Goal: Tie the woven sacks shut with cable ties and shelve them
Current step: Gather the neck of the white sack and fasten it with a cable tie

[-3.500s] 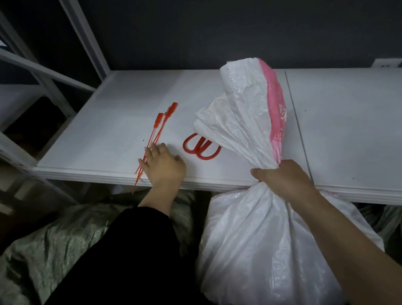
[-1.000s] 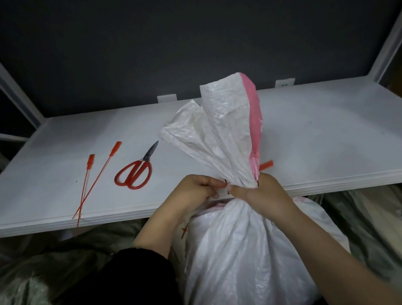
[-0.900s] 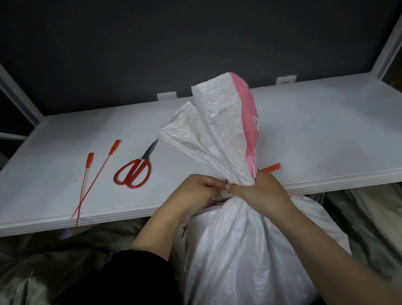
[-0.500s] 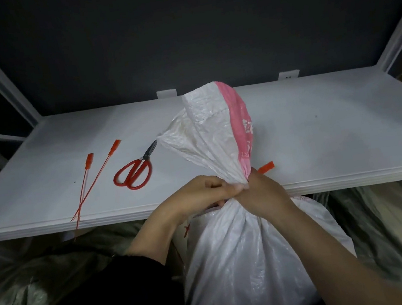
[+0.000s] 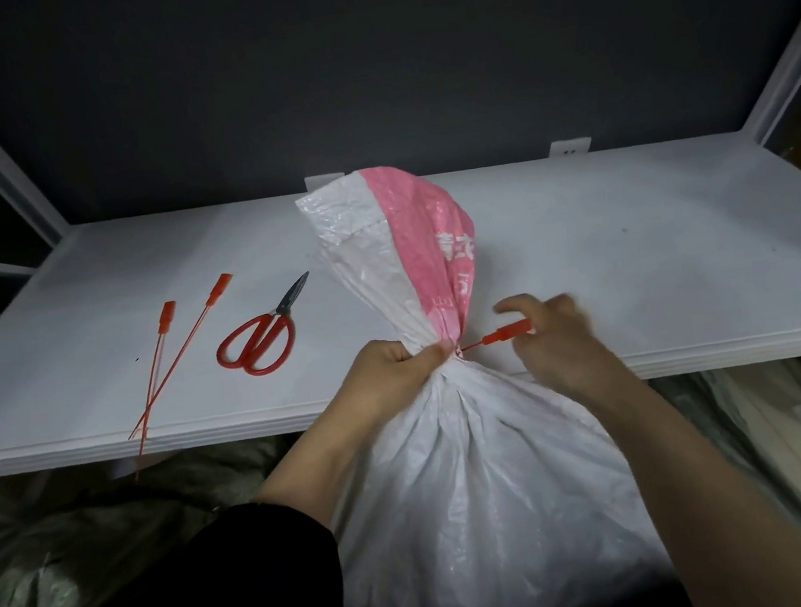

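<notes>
White shelf [image 5: 640, 269], dark wall behind; sack [image 5: 463, 474] stands vs its front edge, neck bunched. L hand [image 5: 387, 372] clamps the neck; R hand [image 5: 552, 333], blurred, pinches the tie [image 5: 501, 336] end sticking out rightward. Risk: loop prob. not cinched yet, so if L grip eases, neck spreads & tie slips off; a hard yank could tip sack. Scissors [image 5: 259, 341] & spare ties [image 5: 174, 355] lie left.

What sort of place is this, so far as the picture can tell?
Probably a storeroom or small warehouse. A white shelf on a metal frame stands against a dark wall, a filled white sack stands before it, and spare cable ties and scissors lie on the shelf.
</notes>
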